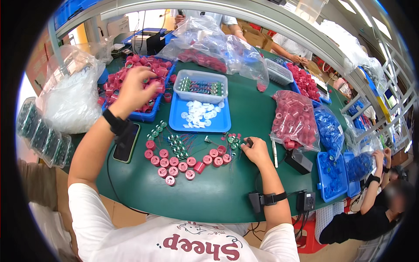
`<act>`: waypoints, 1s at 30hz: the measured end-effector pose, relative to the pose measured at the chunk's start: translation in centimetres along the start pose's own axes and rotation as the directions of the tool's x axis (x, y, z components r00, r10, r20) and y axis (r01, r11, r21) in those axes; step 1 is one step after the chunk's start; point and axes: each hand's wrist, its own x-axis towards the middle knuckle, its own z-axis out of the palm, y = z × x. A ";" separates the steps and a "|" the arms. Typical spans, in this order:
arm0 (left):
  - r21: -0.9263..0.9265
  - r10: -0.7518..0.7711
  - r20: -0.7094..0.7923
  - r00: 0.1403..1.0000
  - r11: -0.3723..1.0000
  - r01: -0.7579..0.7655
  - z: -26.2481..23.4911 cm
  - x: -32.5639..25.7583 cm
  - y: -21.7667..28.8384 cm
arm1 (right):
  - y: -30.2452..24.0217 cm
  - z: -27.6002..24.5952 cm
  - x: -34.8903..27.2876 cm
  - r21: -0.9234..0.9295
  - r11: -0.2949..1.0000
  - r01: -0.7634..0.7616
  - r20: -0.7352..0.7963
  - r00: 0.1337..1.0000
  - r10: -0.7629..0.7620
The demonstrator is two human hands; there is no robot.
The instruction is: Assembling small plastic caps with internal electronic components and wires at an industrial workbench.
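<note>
My left hand (pixel 134 89) reaches over a blue tray (pixel 150 117) heaped with red plastic cups (pixel 117 78). Its thumb and fingers are bent but apart, with red cups showing between them. On the right, my right hand (pixel 256 152) rests low over the table, its fingers closed on a small black piece (pixel 249 142). Beside that piece lie small green circuit boards (pixel 234 140) with thin wires. Between my hands, several red cups (pixel 173 161) stand in a curved group, next to more wired circuit boards (pixel 178 146). One red cup (pixel 199 167) lies on its side.
A clear bin of circuit boards (pixel 200 98) sits on a blue tray (pixel 200 126) with white discs (pixel 200 112). A phone (pixel 126 143), bagged red cups (pixel 295 120), a black box (pixel 298 161) and a bagged blue heap (pixel 328 129) surround the work area. Other people sit nearby.
</note>
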 end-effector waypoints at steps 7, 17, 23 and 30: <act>-0.242 0.024 0.260 0.965 0.969 0.041 4.8 -0.2 4.5 | 0.5 0.4 -0.7 -0.041 0.989 0.145 -0.080 0.986 -0.148; -0.067 -0.055 0.617 0.785 0.990 0.122 12.8 -1.7 2.2 | -0.3 -2.1 -3.4 0.195 0.979 0.056 -0.100 0.994 -0.037; 0.042 -0.041 0.634 0.772 0.999 0.019 16.0 -2.3 0.7 | 2.1 -0.8 -2.7 0.118 0.993 -0.008 -0.057 0.998 0.014; -0.182 -0.180 0.343 0.922 0.950 0.253 12.0 -1.6 1.9 | 1.8 -1.2 -3.0 0.060 0.998 -0.009 0.012 1.000 0.008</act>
